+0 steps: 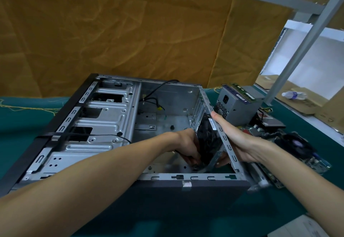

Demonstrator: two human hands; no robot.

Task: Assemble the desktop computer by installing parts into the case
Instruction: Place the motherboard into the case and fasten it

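In the head view, an open computer case [119,125] is seen lying on its side on a counter [28,113] covered in teal cloth. Its interior is bare grey metal, with a ribbed drive-bay panel at the left, a dark front bezel along the left edge and a dark outer wall nearest the camera. Loose black cables [156,100] are seen running across the inside floor.

A black case fan [206,139] is held upright against the inner side of the case's rear wall, at the right of the interior. The left hand [188,147] is reached down into the case, and its fingers are curled on the lower part of the fan; exactly what is pinched there cannot be told. The right hand [232,138] is laid along the outside of the rear wall's top rail, with the index finger stretched straight along the rail and the lower fingers wrapped round its edge toward the fan.

Just to the right of the case, a grey power supply [236,106] is stood on the counter with a green memory stick [242,90] resting on top. Nearer the camera, a motherboard [301,153] carrying a black cooler fan is laid flat beside the case. A plastic bottle [294,95] is seen lying on cardboard beyond the counter.
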